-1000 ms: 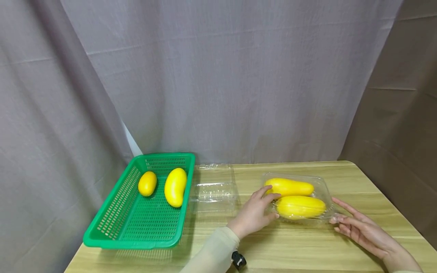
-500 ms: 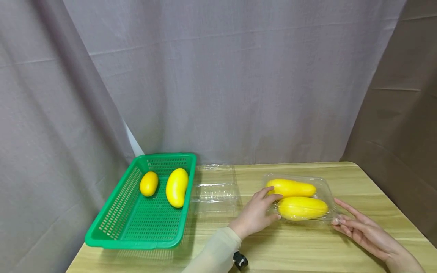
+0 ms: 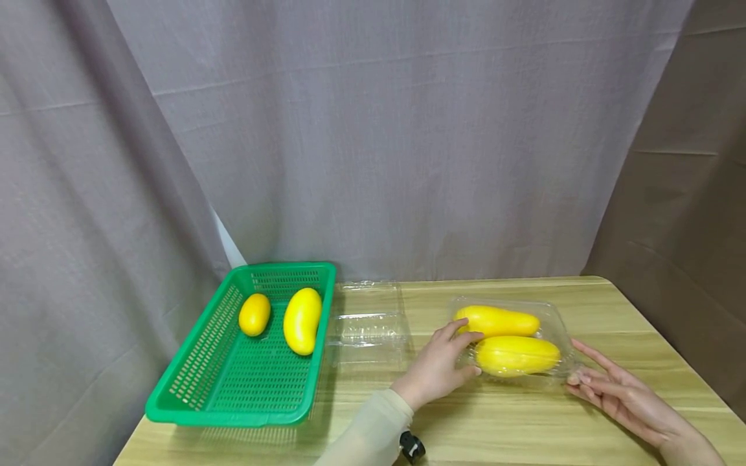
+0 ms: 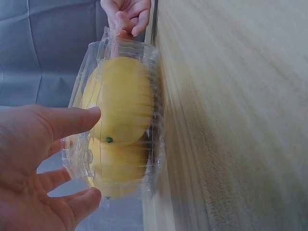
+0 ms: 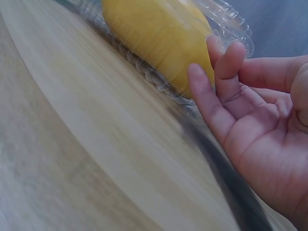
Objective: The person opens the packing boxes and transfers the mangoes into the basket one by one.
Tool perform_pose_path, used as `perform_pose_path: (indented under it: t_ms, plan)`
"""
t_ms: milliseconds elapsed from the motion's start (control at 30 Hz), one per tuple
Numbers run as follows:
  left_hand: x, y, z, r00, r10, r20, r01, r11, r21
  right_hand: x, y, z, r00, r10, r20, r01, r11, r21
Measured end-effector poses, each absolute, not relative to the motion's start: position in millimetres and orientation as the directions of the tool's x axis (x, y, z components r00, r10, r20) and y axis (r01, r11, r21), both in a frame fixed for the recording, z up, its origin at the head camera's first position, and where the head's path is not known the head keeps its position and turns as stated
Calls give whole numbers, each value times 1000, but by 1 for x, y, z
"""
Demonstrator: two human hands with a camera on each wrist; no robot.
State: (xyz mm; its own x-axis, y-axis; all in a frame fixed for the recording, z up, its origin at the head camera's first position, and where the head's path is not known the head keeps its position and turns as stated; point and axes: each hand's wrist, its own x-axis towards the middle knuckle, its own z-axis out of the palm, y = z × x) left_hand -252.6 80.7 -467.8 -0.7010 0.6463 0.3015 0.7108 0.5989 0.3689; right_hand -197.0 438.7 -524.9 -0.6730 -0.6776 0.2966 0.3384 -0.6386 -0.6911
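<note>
A clear plastic clamshell box [image 3: 550,316] stands closed over or nearly so on the table, with two long yellow fruits [image 3: 517,355] lying side by side inside. At its left end my left hand [image 3: 434,369] rests with loosely spread fingers; in the left wrist view the thumb [image 4: 79,120] touches the plastic. Thumb and fingers of my right hand [image 3: 629,395] pinch the front right corner of the rim, seen again in the right wrist view beside one fruit [image 5: 159,43]. Whether the lid's edge is fully fastened I cannot tell.
To the left stands a green slotted basket [image 3: 233,417] holding a small orange-yellow fruit [image 3: 254,314] and a larger curved yellow one [image 3: 302,321]. Another clear plastic box [image 3: 367,329] lies open beside it. A grey curtain [image 3: 373,142] hangs behind the wooden table [image 3: 501,433].
The whole head view has shifted slightly, moving everything a little to the right. Both hands stay at the box, and the fruits keep their places.
</note>
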Motion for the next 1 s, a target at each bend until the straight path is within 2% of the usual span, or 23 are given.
perform_pose_path:
  t_ms: [167,367,667,867,1000]
  plan:
    - [-252,82,-468,-705,640,307,708,603,369,-197,441,-526,-670,-677,303,319,-631,-707]
    - [-251,84,-469,-705,631,323,708,602,369,-198,441,-526,-627,-706,330,316,-617,-720]
    - [-249,86,-468,-712,618,332,702,617,357,-197,438,-527,-620,-707,339,362,-641,-676]
    - [-250,86,-467,-712,619,332,702,617,355,-191,440,-529,-701,-668,250,300,-594,-746]
    - [-250,86,-468,-709,622,333,705,614,355,-187,438,-525,-768,-624,142,245,-492,-835]
